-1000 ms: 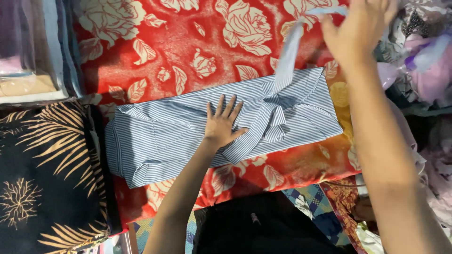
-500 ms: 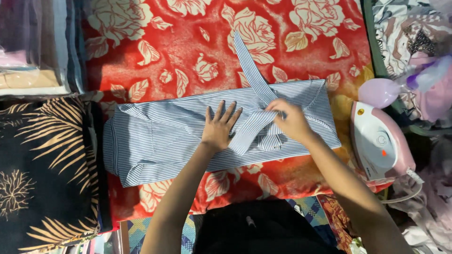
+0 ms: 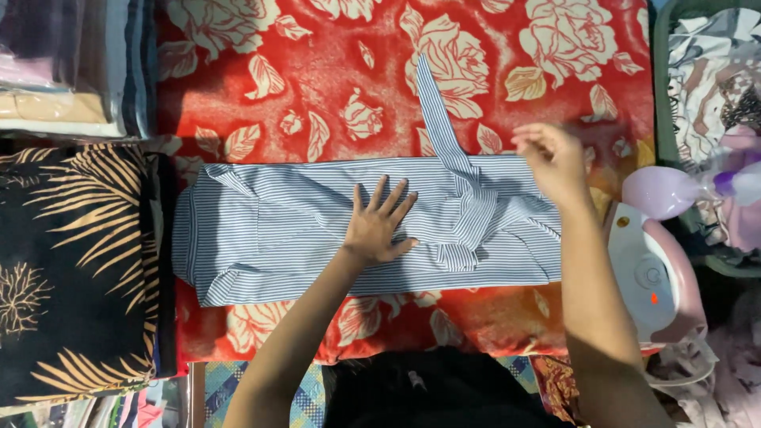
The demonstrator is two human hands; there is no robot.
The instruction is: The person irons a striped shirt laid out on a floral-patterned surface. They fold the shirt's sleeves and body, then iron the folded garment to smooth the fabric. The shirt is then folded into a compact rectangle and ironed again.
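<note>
- The blue-and-white striped cotton garment (image 3: 301,238) lies folded into a long band across the middle of the red blanket printed with cream roses (image 3: 317,71); its narrow striped tie strip (image 3: 434,111) runs off toward 12 o'clock from a knot-like bunch right of centre
- The left hand (image 3: 379,226) rests flat on the garment's middle, fingers spread and pointing to 12 o'clock, palm pressing the cloth; it grips nothing
- The right hand (image 3: 555,162) is at the garment's 3 o'clock end, blurred, fingers loosely curled; whether it pinches the cloth I cannot tell
- At 3 o'clock from the garment stands a white and pink steam iron (image 3: 654,273); at 9 o'clock lies a black fabric with gold palm leaves (image 3: 71,269); at 10 o'clock sits a stack of folded clothes (image 3: 75,67)
</note>
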